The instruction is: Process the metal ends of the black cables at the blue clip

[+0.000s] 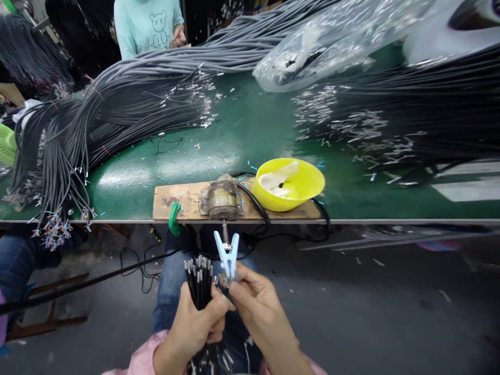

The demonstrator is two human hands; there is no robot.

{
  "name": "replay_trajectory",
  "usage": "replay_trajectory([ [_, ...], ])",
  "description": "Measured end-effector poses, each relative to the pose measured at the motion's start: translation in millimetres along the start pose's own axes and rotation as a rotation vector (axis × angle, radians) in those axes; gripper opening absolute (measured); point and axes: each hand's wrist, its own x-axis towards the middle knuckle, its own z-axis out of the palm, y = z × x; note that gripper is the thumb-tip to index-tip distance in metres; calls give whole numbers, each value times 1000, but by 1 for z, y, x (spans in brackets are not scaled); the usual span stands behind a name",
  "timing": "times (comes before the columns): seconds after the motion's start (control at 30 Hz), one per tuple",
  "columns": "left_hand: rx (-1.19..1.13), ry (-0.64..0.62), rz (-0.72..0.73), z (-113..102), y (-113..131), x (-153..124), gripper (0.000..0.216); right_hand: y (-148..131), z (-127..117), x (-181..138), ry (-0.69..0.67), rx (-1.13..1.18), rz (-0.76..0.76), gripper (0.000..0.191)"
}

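Note:
My left hand (199,317) is wrapped round an upright bundle of black cables (201,281) with silvery ends at the top. Close beside it, my right hand (260,302) has its thumb and fingers pinched together at the lower end of a light-blue clothespin (227,252). What lies between those fingertips is too small to make out. The clothespin hangs at the tip of a metal shaft, which sticks out from a small, worn motor (223,200). That motor sits on a wooden board (183,195) at the table's front edge.
A green clamp (174,219) grips the board's left part. To the right stands a yellow bowl (291,185) with white pieces inside. Cable bundles (128,109) and more black cables (425,114) cover the green table (250,125). Across it is a person (146,26) in light blue.

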Motion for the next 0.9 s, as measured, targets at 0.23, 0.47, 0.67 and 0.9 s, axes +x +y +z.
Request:
replay_trajectory([
  [0.23, 66, 55, 99, -1, -1, 3, 48, -4, -1, -2, 156, -286, -373, 18],
  [0.47, 205, 41, 332, -5, 20, 1, 26, -28, -17, 24, -332, 87, 351, 34],
  [0.67, 288, 178, 536, -4, 20, -5, 6, -33, 0, 45, -181, 190, 210, 38],
  [0.9, 261, 241, 592, 1, 22, 1, 4, -26, 17, 50, -187, 423, 240, 33],
])
